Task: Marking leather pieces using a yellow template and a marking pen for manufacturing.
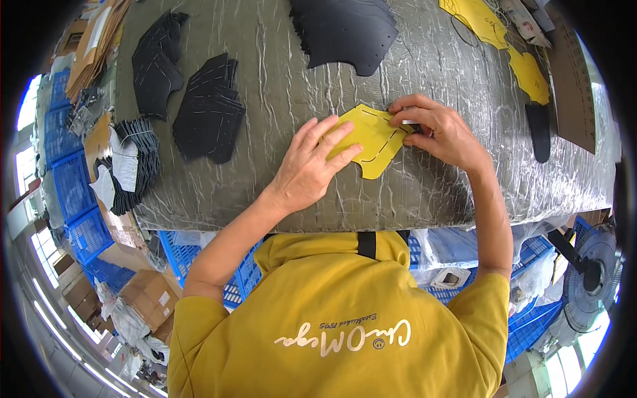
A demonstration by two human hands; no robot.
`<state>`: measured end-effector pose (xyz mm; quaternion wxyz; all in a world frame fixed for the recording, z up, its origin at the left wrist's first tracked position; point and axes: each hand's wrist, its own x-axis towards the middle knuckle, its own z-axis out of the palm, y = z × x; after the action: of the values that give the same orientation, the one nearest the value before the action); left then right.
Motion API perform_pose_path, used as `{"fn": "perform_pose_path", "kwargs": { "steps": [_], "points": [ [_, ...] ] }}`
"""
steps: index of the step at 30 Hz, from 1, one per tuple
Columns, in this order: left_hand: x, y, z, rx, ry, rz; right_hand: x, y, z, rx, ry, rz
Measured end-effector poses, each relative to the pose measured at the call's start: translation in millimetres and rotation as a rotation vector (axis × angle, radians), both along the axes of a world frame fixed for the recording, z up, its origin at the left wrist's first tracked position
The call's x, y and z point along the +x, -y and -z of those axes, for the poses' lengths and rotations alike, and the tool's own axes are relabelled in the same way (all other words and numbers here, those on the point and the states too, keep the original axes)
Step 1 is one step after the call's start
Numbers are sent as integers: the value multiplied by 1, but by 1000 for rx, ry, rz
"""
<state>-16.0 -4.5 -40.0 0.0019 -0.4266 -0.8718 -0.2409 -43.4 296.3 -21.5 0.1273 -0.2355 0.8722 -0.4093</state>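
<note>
A yellow pattern template point(371, 136) with slots cut along its edges lies on the table in front of me. My left hand point(313, 159) rests flat on its left part, fingers spread, pressing it down. At its right edge, my right hand point(441, 129) is closed in a pinch around a small dark and whitish thing point(413, 125), too hidden to name. A black cut piece may lie beneath the template, but I cannot tell. Beyond it is a stack of black cut pieces point(345, 30) with jagged left edges.
Two fanned stacks of black pieces, one nearer point(209, 109) and one farther point(158, 63), lie to the left. A tied grey bundle point(136, 159) sits at the left edge. More yellow templates point(529, 73) and a black strip point(538, 132) lie right. A fan point(592, 275) stands low right.
</note>
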Motion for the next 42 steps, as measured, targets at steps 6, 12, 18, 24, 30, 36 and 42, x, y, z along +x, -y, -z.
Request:
{"fn": "perform_pose_path", "kwargs": {
  "steps": [6,12,18,24,30,36,42],
  "points": [
    [36,-24,-12,-198,-90,-81,0,4,-5,18,20,-2],
    [51,-43,-19,-324,-147,-186,0,3,-8,22,36,-8],
    [52,-47,-16,-348,-145,-217,-3,13,-20,27,122,50],
    [55,-46,-17,-349,-175,-227,-1,52,-44,100,-291,229],
    [59,-50,-3,-348,-209,-232,11,89,-27,-173,-220,68],
    [58,-49,-10,-329,-157,-216,9,99,-19,-130,-280,-11],
    [58,-48,-4,-331,-234,-227,2,104,-22,-123,-307,-66]
  ]
}}
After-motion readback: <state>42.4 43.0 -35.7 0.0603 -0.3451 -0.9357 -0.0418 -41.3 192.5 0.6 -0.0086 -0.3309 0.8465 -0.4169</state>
